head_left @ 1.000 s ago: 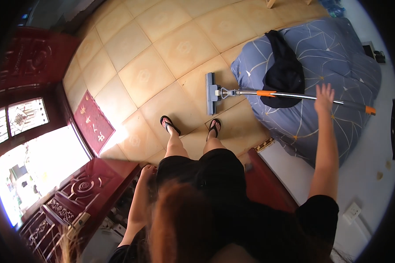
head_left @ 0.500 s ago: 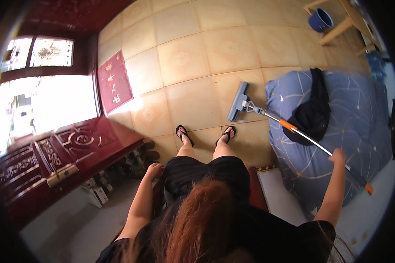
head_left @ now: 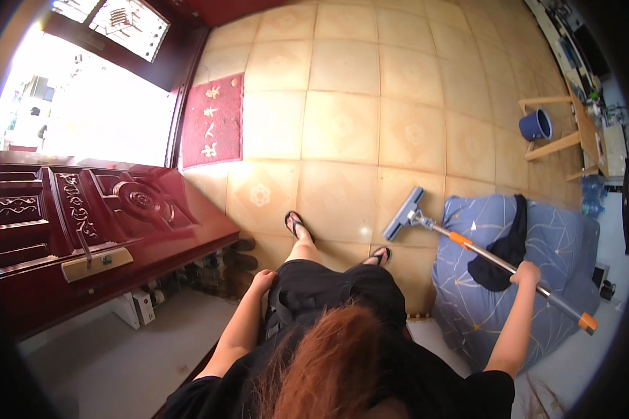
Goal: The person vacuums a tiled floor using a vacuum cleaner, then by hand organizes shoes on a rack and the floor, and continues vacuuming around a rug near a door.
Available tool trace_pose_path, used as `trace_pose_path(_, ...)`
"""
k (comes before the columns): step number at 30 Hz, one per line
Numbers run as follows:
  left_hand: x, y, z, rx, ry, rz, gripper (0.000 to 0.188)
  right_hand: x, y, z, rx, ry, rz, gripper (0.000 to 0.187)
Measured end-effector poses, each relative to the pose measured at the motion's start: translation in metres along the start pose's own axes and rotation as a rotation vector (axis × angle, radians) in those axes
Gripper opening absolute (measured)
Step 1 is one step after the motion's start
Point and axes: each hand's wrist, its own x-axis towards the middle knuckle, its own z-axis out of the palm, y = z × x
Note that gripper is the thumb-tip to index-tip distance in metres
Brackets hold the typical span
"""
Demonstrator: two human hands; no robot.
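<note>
While right fingers [head_left: 523,272] grip mop [head_left: 488,257], tiles [head_left: 340,126] reach doormat [head_left: 214,119]

Tiled floor [head_left: 335,195] beneath red mat [head_left: 213,133], black flip-flops [head_left: 298,224] and, seemingly, grey mop head [head_left: 405,214].

Shows two hands [head_left: 526,274], two black flip-flops [head_left: 298,224], one mop [head_left: 493,259], one blue bucket [head_left: 532,127] and one red mat [head_left: 223,126].

- The right hand [head_left: 525,273], spread open earlier, now wraps the mop pole [head_left: 495,259].
- The orange end [head_left: 588,323] swings from the mop head's [head_left: 403,214] 3 o'clock to 4 o'clock.
- The left foot [head_left: 297,224] leads.
- A blue bucket [head_left: 536,125] appears toward 2 o'clock.
</note>
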Motion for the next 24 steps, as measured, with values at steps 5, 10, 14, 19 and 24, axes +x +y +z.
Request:
trace_pose_path(5, 0.055, -0.001, -0.091, -0.407, -0.037, -0.038, 0.018, -0.051, -0.065, -0.033, -0.053, -0.02, 0.057, 0.037)
trace_pose_path(10, 0.092, -0.001, -0.171, -0.485, 0.046, 0.113, 0.019, -0.068, -0.086, -0.001, 0.1, -0.292, -0.013, 0.024)
trace_pose_path(14, 0.101, 0.029, -0.205, -0.343, 0.01, 0.08, 0.02, -0.118, -0.107, 0.036, 0.7, -0.726, 0.157, 0.022)
trace_pose_path(19, 0.182, 0.014, -0.228, -0.117, -0.043, 0.278, 0.023, -0.186, -0.176, 0.05, 0.66, -0.584, -0.068, 0.021)
trace_pose_path(24, 0.169, 0.143, -0.226, -0.204, -0.268, -0.023, 0.027, -0.169, -0.238, 0.219, 0.762, -0.511, -0.137, 0.043)
